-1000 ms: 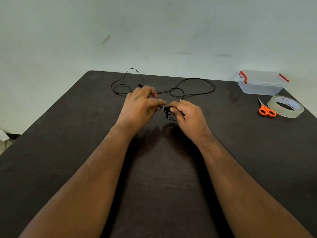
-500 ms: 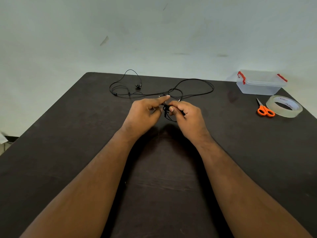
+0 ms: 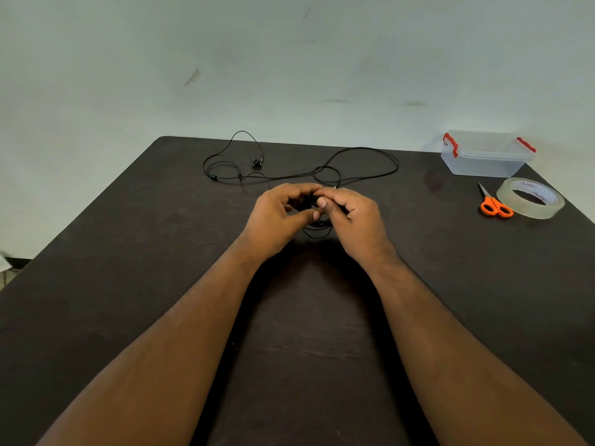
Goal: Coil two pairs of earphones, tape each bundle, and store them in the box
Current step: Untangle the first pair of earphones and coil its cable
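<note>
While both hands [image 3: 317,214] pinch the cable bundle [image 3: 317,225], table edges [image 3: 80,217] lie distant.

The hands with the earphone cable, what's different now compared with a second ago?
The left hand has come back in toward the right hand; its forefinger, pointed out half a second ago, is curled again, and both hands pinch the small black coil between them. The loose cable farther back, the box, scissors and tape roll lie as before.

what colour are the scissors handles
Orange, on the small scissors beside the clear tape roll; head view.
</note>
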